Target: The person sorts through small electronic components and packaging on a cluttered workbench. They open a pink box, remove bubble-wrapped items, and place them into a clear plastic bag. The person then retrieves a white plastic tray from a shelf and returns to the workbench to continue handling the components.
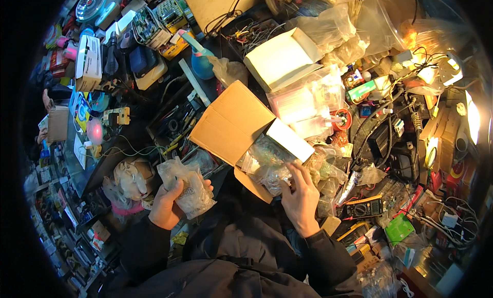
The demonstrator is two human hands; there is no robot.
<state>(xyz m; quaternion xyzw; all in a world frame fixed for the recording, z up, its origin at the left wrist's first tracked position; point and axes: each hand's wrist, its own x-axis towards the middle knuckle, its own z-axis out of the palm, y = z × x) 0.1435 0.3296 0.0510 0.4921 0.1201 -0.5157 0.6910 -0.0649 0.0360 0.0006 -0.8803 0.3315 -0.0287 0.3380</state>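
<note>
My left hand is closed round a crinkled clear plastic bag, thumb on top of it; printing shows on the plastic, but its contents are hard to make out. Right of it, an opened brown cardboard box stands with a wide flap raised and a smaller flap folded down toward me. Several clear plastic bags fill it. My right hand reaches over its right edge, thumb and fingers apart, fingertips at the bags. A white panel lies along the box's far right side.
An open pale box and clear plastic packs lie beyond. To the right are a yellow-edged multimeter, dark cables and a bright lamp. A blue squeeze bulb stands behind. At far left, another person's hand is near a carton.
</note>
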